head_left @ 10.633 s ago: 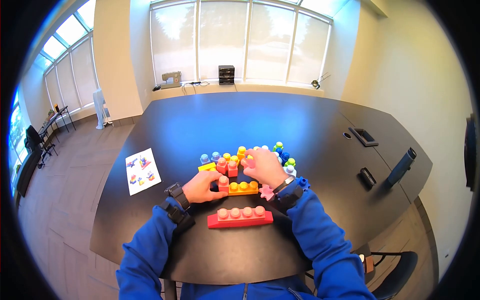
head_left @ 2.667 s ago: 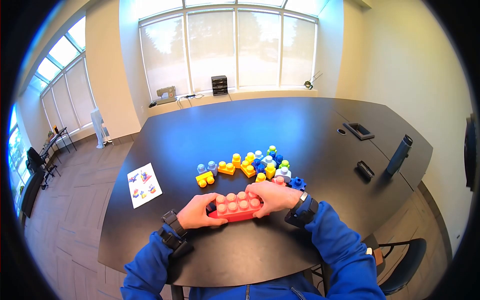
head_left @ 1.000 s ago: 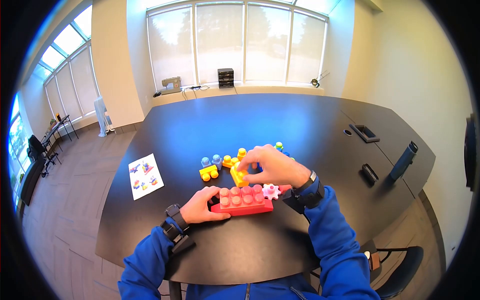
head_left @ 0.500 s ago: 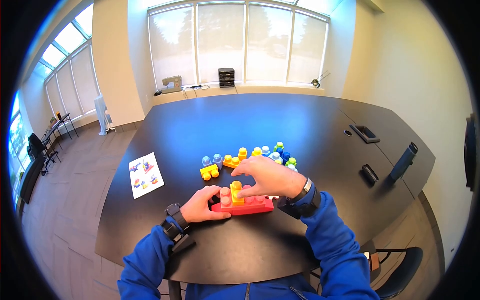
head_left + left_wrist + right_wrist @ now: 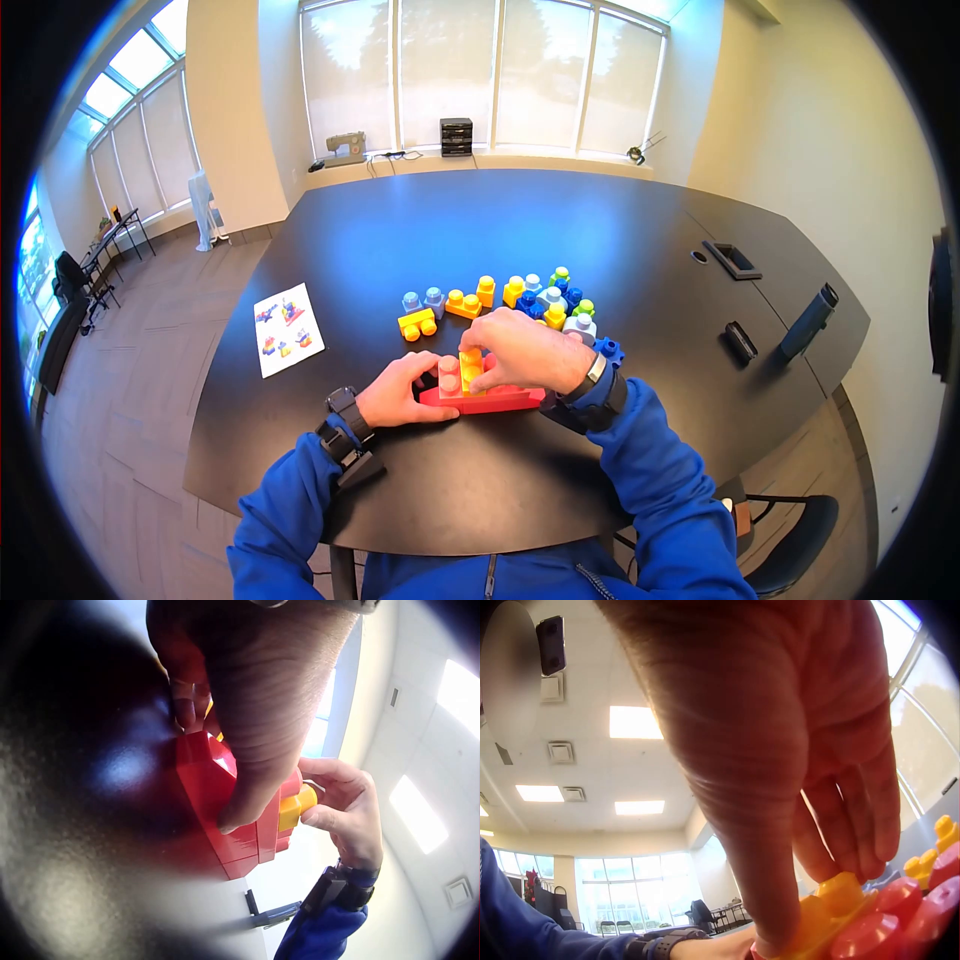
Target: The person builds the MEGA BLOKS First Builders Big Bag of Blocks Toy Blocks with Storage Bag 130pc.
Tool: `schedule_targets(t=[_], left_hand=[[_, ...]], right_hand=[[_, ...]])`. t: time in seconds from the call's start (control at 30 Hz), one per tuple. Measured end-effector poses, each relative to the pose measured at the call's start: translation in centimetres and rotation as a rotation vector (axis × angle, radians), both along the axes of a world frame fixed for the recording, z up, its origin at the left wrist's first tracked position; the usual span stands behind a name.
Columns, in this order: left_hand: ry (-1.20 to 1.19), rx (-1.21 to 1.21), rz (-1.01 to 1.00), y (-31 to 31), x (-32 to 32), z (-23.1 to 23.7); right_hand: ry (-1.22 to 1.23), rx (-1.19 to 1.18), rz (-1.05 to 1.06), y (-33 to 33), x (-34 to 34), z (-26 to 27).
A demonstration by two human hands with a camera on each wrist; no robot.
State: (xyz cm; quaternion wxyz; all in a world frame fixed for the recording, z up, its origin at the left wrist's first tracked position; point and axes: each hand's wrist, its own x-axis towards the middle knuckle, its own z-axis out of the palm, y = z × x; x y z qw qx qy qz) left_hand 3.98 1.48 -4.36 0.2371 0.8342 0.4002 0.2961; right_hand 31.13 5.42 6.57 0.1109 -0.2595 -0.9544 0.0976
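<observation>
In the head view my left hand [image 5: 395, 392] holds the left end of a red toy-block build [image 5: 490, 402], thumb along its near side. The build has a long red base with sloped ends and red studded blocks on top. My right hand [image 5: 530, 350] pinches a yellow block [image 5: 470, 370] with rounded studs, set on the red studs just right of the leftmost ones. In the left wrist view the yellow block [image 5: 289, 814] stands out from the red top, right thumb and fingers around it. Most of the build's right half is hidden under the right hand.
Behind the hands lie loose blocks, among them a two-stud yellow block [image 5: 417, 325], a pale blue block [image 5: 434, 298], a green block [image 5: 583, 309] and a blue gear [image 5: 609, 350]. A picture sheet [image 5: 289, 330] lies left; a dark bottle [image 5: 808, 322] and black case [image 5: 740, 343] are right.
Red blocks were added on the long base. In the last second my right hand brought the yellow block from the pile onto the red studs; my left hand kept holding the build's left end.
</observation>
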Motion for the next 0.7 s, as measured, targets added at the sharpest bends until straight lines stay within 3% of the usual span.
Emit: schedule_targets(t=[0.13, 0.2, 0.27, 0.37, 0.53, 0.7], left_hand=[[-0.008, 0.022, -0.006, 0.3, -0.1, 0.0], [-0.029, 0.013, -0.027, 0.1, -0.1, -0.1], [-0.016, 0.045, -0.008, 0.2, -0.2, -1.0], [-0.015, 0.019, 0.002, 0.3, -0.1, -0.4], [-0.017, 0.059, -0.022, 0.3, -0.1, -0.5], [-0.025, 0.057, -0.017, 0.4, -0.2, -0.9]], right_hand=[[-0.040, -0.008, 0.013, 0.3, 0.3, 1.4], [0.213, -0.185, 0.055, 2.7, 0.7, 1.0], [0.202, 0.006, -0.039, 5.3, 0.2, 0.7], [0.090, 0.120, -0.076, 9.8, -1.2, -2.0], [-0.194, 0.061, -0.190, 12.2, -3.1, -5.1], [-0.147, 0.033, -0.127, 12.1, -1.6, -5.3]])
